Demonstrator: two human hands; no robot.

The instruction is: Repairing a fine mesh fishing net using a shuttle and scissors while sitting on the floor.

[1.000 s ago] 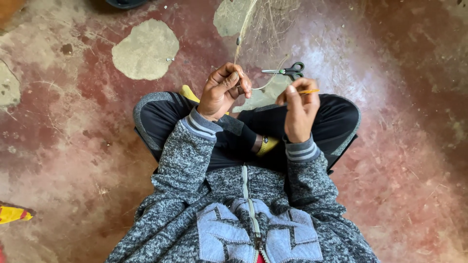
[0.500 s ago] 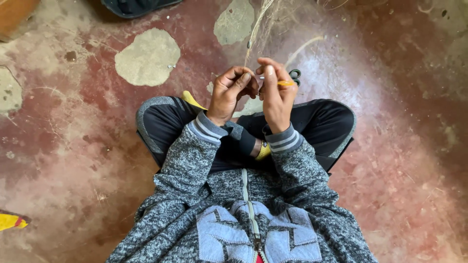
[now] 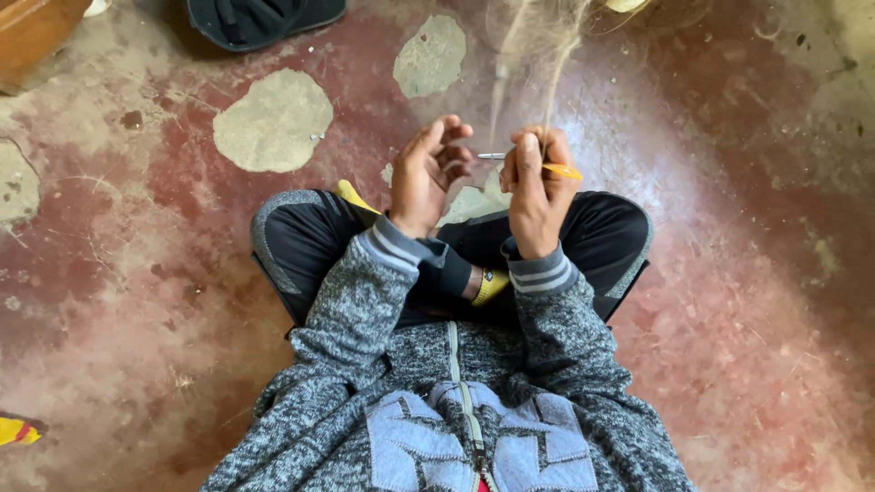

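Note:
I sit cross-legged on a worn red floor in a grey knitted jacket and black trousers. My right hand (image 3: 538, 187) is closed on a thin tool with a yellow handle (image 3: 561, 170); its metal tip (image 3: 490, 156) points left. Pale fibre strands (image 3: 545, 64) rise from the right hand's fingers toward the top of the view. My left hand (image 3: 428, 173) is held up beside the metal tip, palm toward me, with its fingers curled and apart and nothing visible in them.
A dark shoe (image 3: 264, 18) lies at the top of the floor, and a brown wooden object (image 3: 36, 32) sits in the top left corner. Pale bare patches (image 3: 273, 118) break the red floor. A yellow and red object (image 3: 16, 430) lies at the left edge.
The hands were pressed together half a second ago and have since parted, the left one opening. The scissors seen on the floor a second ago no longer show.

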